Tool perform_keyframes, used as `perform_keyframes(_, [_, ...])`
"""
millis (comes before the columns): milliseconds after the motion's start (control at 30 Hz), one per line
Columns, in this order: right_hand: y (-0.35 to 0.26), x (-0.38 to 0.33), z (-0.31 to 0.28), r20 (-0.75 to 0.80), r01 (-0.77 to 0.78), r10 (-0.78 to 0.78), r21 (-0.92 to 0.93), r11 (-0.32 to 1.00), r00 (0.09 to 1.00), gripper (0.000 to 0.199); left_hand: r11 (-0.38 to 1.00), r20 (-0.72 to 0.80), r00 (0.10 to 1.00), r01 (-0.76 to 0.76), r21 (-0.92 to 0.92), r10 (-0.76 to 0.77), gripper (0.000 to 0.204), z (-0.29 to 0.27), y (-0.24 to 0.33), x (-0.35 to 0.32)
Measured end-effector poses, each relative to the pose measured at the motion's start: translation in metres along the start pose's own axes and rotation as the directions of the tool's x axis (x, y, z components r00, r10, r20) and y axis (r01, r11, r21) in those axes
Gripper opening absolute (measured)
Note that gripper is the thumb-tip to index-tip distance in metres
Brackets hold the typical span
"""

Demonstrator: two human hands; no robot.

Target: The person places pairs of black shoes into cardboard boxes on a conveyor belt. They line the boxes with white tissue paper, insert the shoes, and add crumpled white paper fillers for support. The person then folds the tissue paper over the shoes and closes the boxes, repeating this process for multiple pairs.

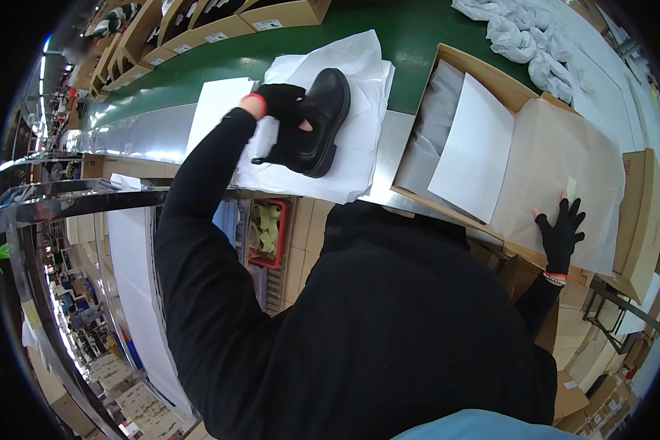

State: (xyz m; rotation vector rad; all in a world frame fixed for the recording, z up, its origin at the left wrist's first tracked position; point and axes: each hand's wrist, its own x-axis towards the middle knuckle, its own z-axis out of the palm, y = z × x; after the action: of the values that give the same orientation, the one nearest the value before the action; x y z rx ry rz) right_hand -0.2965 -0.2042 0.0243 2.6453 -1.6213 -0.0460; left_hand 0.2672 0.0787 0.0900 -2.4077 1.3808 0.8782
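My left hand (284, 105), in a black fingerless glove, grips a black shoe (323, 121) that lies on a stack of white tissue paper (348, 172) at the edge of the green conveyor belt (411, 29). My right hand (562, 229), also gloved, rests flat with fingers spread on a large sheet of beige paper (557, 165). This sheet drapes over an open cardboard box (484, 70). A white sheet (477, 150) lies slanted inside the box over grey wrapping.
Crumpled white paper wads (524, 37) lie on the belt at the upper right. Cardboard boxes (227, 26) line the far side of the belt. A red basket (270, 233) sits below the metal table edge. More cartons (642, 220) stand at the right.
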Motion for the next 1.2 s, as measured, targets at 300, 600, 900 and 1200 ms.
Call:
perform_keyframes(300, [0.005,-0.001,0.001,0.068,-0.034,0.024,0.152,0.988,0.997,0.095,0.519,-0.156,0.884,-0.393,-0.759,0.441,0.068,-0.046,0.12,-0.019])
perform_keyframes(600, [0.009,0.0,0.014,0.148,-0.085,0.012,0.499,0.862,0.989,0.096,0.695,-0.112,0.812,-0.554,-0.458,0.573,0.085,0.023,0.27,0.084])
perform_keyframes(900, [0.036,0.006,0.034,-0.316,0.029,0.149,0.495,0.868,0.937,0.051,0.696,-0.267,0.709,-0.7,-0.156,0.653,0.071,0.051,0.287,0.089])
perform_keyframes(1200, [0.033,0.012,0.091,-0.291,0.005,0.198,0.574,0.819,0.936,0.048,0.694,-0.479,0.516,-0.63,0.349,0.71,0.053,0.09,0.301,0.095])
